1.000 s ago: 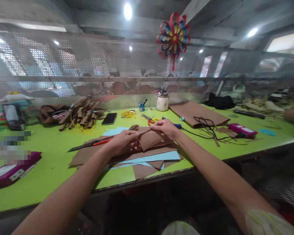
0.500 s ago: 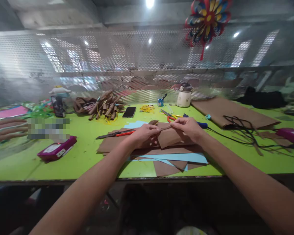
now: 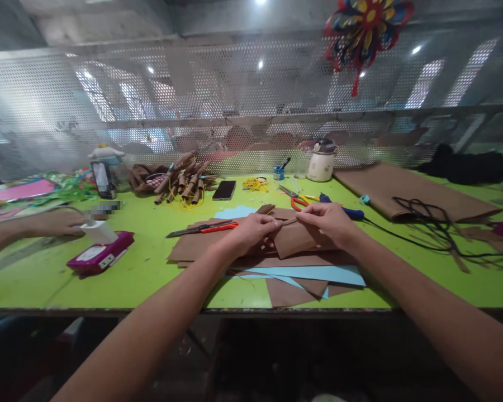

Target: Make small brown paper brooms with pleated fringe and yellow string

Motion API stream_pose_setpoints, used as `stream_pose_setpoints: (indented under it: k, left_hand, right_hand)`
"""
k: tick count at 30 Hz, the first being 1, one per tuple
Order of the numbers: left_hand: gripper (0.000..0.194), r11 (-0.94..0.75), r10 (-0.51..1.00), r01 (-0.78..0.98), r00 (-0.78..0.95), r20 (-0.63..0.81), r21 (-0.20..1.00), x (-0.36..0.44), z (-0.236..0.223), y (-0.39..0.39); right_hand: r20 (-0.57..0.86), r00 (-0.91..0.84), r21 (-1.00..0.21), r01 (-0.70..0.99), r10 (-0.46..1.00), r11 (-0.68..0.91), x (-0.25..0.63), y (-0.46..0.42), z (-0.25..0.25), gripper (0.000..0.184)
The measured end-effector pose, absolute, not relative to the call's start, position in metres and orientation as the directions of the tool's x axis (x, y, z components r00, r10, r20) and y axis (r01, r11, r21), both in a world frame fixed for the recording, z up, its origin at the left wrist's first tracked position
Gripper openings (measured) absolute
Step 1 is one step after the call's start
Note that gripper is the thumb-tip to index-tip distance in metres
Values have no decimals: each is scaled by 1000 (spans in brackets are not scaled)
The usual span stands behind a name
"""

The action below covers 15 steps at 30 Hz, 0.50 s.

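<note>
A small piece of brown paper (image 3: pixel 298 240) is pinched at its upper edge, which looks rolled or folded. My left hand (image 3: pixel 257 231) closes on the left end of that edge, and my right hand (image 3: pixel 327 220) grips the right end. Beneath them lies a stack of brown sheets (image 3: pixel 209 248) with light blue sheets (image 3: pixel 318 273) among it. A red-and-black utility knife (image 3: pixel 203 229) rests on the stack, left of my left hand. Beyond my right hand are orange-handled scissors (image 3: pixel 295 202) and a blue-handled tool (image 3: pixel 352 214) with a black cord.
Rolled brown paper tubes (image 3: pixel 184 181), a phone (image 3: pixel 224 190), yellow string (image 3: pixel 255 184) and a white bottle (image 3: pixel 321 162) stand along the back. A purple power strip (image 3: pixel 103 254) with a white plug sits left. Another person's hand (image 3: pixel 61 221) reaches beside it. Large folded brown paper (image 3: pixel 414 190) lies right.
The view has shifted slightly. The other person's hand has moved right, towards the power strip. My hands keep their grip on the small brown paper, almost unmoved.
</note>
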<state>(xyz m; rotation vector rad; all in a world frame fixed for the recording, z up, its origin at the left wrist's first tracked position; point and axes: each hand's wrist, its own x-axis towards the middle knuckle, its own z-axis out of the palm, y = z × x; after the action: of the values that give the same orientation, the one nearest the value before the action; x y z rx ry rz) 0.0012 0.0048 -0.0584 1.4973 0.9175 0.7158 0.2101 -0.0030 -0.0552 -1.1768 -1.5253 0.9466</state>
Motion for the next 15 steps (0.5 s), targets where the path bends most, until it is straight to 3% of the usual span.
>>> stream_pose_setpoints:
  k: [15]
  left_hand:
    - [32,-111,849,219,528,-23,969,2,-51,-2]
  right_hand:
    - [278,-245,-860,368,929,355,213,-6,-54,28]
